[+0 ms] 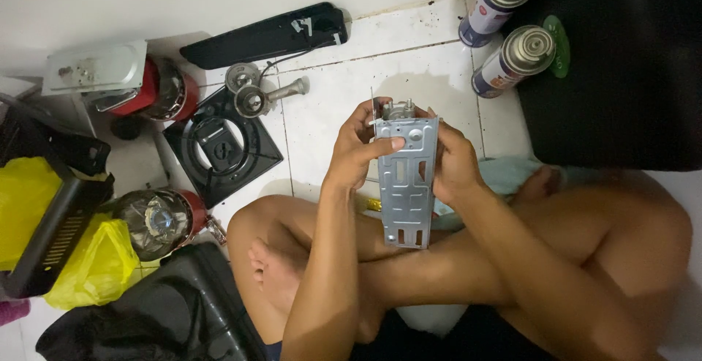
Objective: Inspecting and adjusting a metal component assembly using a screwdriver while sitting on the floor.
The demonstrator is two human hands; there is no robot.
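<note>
I hold a long grey stamped metal bracket [407, 189] upright over my crossed legs, with a small metal valve fitting [397, 109] at its top end. My left hand [360, 149] grips its upper left edge, thumb pressed across the face. On the right edge my right hand [452, 163] clasps the plate, fingers wrapped behind it.
On the tiled floor: a black square burner plate [219, 149], a metal burner head with stem [256, 98], a black cover panel [267, 35], two gas canisters [504, 24], two red-rimmed round units [161, 218], yellow bags [95, 266], a dark case [621, 68] at right.
</note>
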